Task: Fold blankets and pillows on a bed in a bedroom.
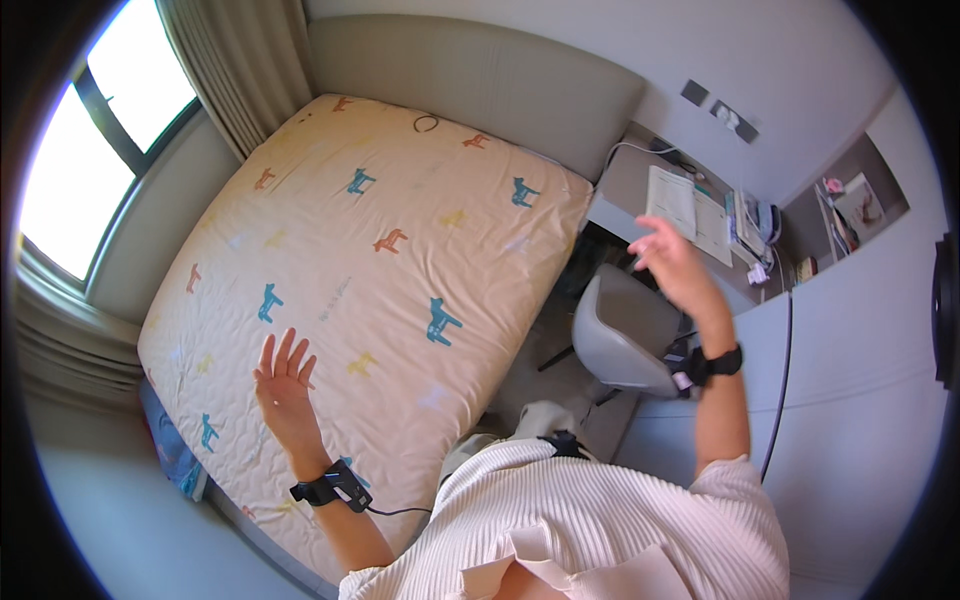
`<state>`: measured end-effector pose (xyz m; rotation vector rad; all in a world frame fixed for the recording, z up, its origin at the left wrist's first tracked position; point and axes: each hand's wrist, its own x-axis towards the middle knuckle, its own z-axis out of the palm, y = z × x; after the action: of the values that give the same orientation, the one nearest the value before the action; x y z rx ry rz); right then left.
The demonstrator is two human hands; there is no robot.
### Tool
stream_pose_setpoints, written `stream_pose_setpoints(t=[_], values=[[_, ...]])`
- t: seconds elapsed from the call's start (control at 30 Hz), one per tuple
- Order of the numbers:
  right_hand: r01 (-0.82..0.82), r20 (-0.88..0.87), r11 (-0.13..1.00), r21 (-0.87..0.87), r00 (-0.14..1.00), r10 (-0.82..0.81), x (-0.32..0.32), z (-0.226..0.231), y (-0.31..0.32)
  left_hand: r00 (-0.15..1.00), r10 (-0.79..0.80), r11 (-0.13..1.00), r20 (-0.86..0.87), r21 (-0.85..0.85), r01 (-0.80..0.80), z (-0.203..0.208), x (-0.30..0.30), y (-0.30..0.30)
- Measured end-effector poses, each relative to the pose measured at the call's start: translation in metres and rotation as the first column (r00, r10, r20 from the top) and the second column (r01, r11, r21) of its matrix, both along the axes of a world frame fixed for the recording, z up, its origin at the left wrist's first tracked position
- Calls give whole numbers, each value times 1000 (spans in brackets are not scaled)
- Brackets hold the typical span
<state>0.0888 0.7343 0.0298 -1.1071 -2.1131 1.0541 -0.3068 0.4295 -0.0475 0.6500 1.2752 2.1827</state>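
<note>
My left hand (285,392) is raised over the bed with its fingers spread, holding nothing. Below it lies a peach-coloured fitted sheet (320,250) printed with teal, orange and yellow animals, stretched over the mattress and slightly wrinkled along its right side. On the right, my right hand (668,262) is up in the air near the desk and the chair, its fingers apart and nothing in them. Each wrist wears a black strap; a small black device (350,485) with a cable sits on the left one. A thin dark ring-shaped item (426,123) rests near the headboard.
A padded headboard (480,80) stands behind the bed. At right are a grey chair (625,330) and a desk (625,185) with papers (672,203) and books. A window (110,150) and curtains (235,70) line the left. A dark cable (784,380) hangs at right.
</note>
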Motion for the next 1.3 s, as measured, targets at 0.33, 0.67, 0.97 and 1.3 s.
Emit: stream_pose_setpoints(t=[0.33,0.67,0.97,1.3], values=[[-225,133,961,160,970,205,-181,131,219,970,164,976,179,115,-186,7,-66,57],[-426,110,901,83,902,417,-542,-94,549,959,266,960,98,-114,-255,-55,-203,224],[43,109,995,-91,993,-33,-707,-540,662,595,-4,983,804,-107,150,-508,-395,445],[124,270,971,206,946,-178,-764,-632,761,487,463,830,741,-555,55,-604,-398,527]])
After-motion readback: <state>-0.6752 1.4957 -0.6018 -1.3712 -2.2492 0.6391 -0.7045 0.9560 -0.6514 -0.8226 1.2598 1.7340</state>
